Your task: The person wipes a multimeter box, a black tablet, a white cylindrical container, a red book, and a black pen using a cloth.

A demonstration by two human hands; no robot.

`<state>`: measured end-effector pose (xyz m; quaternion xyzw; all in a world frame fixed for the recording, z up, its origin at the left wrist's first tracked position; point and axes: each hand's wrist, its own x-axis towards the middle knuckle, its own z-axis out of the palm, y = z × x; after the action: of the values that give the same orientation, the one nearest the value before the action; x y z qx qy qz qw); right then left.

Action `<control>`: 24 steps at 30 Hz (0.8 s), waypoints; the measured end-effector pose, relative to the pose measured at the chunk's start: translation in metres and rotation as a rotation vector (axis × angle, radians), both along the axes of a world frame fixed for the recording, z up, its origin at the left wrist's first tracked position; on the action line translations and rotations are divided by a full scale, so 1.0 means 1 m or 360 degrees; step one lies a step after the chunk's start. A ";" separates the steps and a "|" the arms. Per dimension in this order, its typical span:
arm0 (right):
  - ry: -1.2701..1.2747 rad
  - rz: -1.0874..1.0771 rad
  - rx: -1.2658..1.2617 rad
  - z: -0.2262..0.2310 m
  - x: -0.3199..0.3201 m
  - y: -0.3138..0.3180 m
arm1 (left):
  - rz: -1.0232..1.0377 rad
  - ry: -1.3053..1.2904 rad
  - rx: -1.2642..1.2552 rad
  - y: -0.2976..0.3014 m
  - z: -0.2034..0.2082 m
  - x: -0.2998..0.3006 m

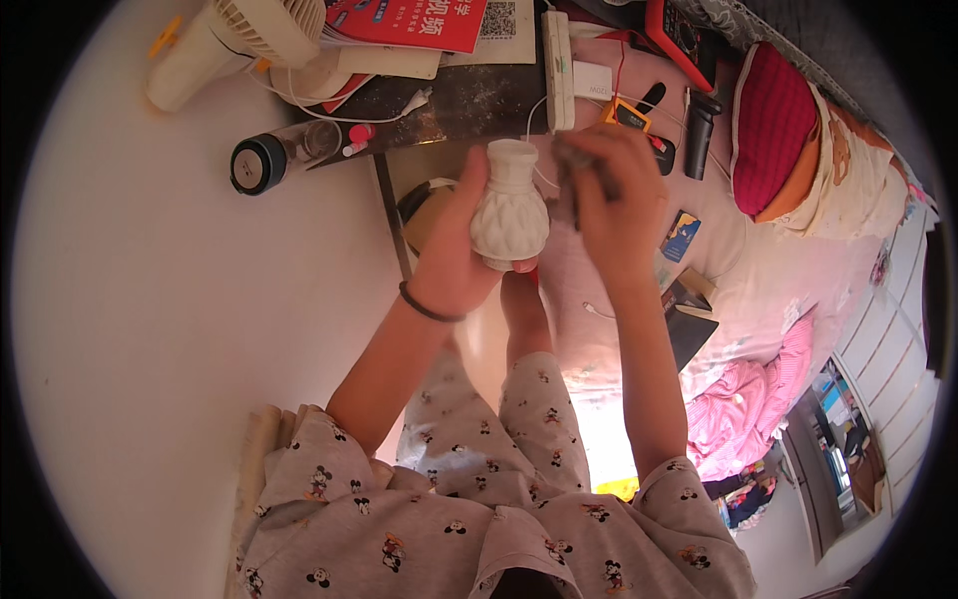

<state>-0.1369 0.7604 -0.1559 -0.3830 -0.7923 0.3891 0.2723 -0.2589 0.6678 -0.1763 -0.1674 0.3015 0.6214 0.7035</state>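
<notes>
The person's patterned grey pyjama legs [519,439] lie nearest the camera, below the vase, with both forearms rising from them. The left hand [454,255], a dark band at its wrist, is closed around the small white ribbed ceramic vase [510,205], gripping its lower body from the left and underneath; the vase stands upright in mid-air. The right hand [619,205] is just right of the vase, fingers curled shut on a thin dark stick-like tool [579,170] whose upper end sits near the vase's neck; what kind of tool it is cannot be told. Right of the vase spreads a pink bedsheet [798,280], with a small blue card [682,237] lying on it. Beyond the vase, a white power strip [558,70] runs away from it. Left and beyond the vase lies a clear bottle with a black cap [274,158]. Farther still, upper left, stands a white handheld fan [239,40]. Far right of the vase rests a red cushion [773,130].
</notes>
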 end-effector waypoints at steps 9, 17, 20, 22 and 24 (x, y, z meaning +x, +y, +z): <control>0.0203 -0.0218 -0.0245 -0.019 -0.001 0.000 | 0.0043 0.0065 -0.0002 0.002 -0.011 0.000; 0.0303 -0.0686 -0.0746 0.007 0.010 -0.012 | -0.0067 0.0019 0.0136 -0.003 -0.021 -0.002; 0.0165 0.0091 -0.0165 0.006 0.006 -0.014 | 0.0070 0.0087 0.0055 -0.010 -0.033 0.001; 0.0068 -0.0082 -0.0223 -0.012 0.011 -0.004 | 0.0204 -0.0288 0.0085 -0.006 -0.026 -0.003; 0.0120 -0.0466 -0.0498 -0.013 0.011 0.000 | 0.0169 -0.0195 0.0098 0.000 -0.023 -0.002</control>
<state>-0.1262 0.7607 -0.1693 -0.5168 -0.6474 0.4776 0.2927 -0.2608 0.6676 -0.1993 -0.1992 0.2294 0.6554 0.6915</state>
